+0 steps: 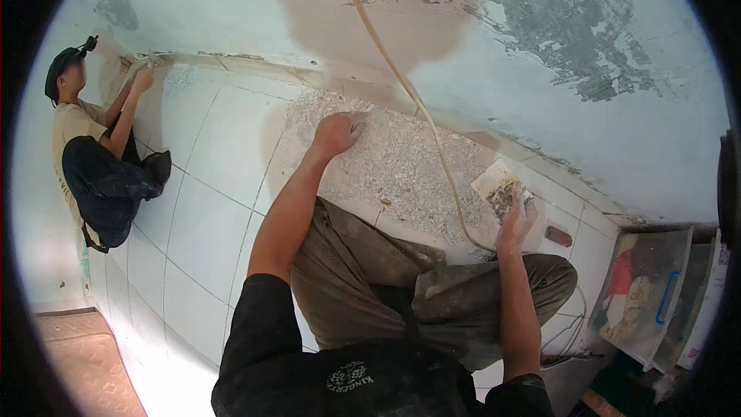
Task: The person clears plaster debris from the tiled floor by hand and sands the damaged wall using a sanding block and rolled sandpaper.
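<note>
My left hand [335,134] is closed over the pale chips [370,170] strewn on the floor beside the wall. What it holds, a greyish shape at its fingers, is too unclear to name. My right hand [515,224] grips the lower right part of a square cream plate [485,180] with dark, crumbly debris on it. A small reddish-brown block [558,235] lies just right of that hand. A long beige hose [417,100] runs down from above, between my hands, to the floor near my right knee.
A co-worker [93,147] crouches at the left, both hands raised near the wall's foot. Plastic drawers [641,286] stand at the right, with thin wires beside them. A tan padded mat [81,351] lies at lower left. The wall [648,147] has grey patches of bared plaster.
</note>
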The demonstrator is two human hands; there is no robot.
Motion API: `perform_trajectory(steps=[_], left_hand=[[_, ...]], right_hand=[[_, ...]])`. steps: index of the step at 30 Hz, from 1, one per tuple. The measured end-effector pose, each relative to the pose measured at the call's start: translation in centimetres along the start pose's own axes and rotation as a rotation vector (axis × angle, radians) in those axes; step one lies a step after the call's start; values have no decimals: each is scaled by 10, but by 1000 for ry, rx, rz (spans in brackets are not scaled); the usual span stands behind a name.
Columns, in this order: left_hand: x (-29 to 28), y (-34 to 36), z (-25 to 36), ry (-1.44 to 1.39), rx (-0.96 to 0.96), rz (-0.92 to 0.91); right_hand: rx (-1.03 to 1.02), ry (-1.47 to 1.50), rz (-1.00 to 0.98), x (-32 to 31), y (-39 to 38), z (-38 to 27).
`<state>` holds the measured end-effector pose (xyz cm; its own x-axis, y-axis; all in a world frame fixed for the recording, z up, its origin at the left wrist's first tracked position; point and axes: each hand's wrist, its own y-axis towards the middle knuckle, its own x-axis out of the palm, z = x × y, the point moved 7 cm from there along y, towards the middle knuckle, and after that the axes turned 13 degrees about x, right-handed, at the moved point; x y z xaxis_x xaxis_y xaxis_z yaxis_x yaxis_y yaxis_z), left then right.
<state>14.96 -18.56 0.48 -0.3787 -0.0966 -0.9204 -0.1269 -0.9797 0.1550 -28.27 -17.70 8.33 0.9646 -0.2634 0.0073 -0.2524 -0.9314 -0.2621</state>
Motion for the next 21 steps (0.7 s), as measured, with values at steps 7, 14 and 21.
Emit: perform_trajectory(steps=[7, 14, 21], left_hand=[[7, 0, -1, 160, -28, -77], [12, -3, 4, 174, 45, -59], [9, -20, -26, 320, -244, -162]], right_hand=[[12, 82, 41, -4, 2, 3], [-14, -2, 31, -4, -1, -5], [15, -3, 18, -3, 0, -4]])
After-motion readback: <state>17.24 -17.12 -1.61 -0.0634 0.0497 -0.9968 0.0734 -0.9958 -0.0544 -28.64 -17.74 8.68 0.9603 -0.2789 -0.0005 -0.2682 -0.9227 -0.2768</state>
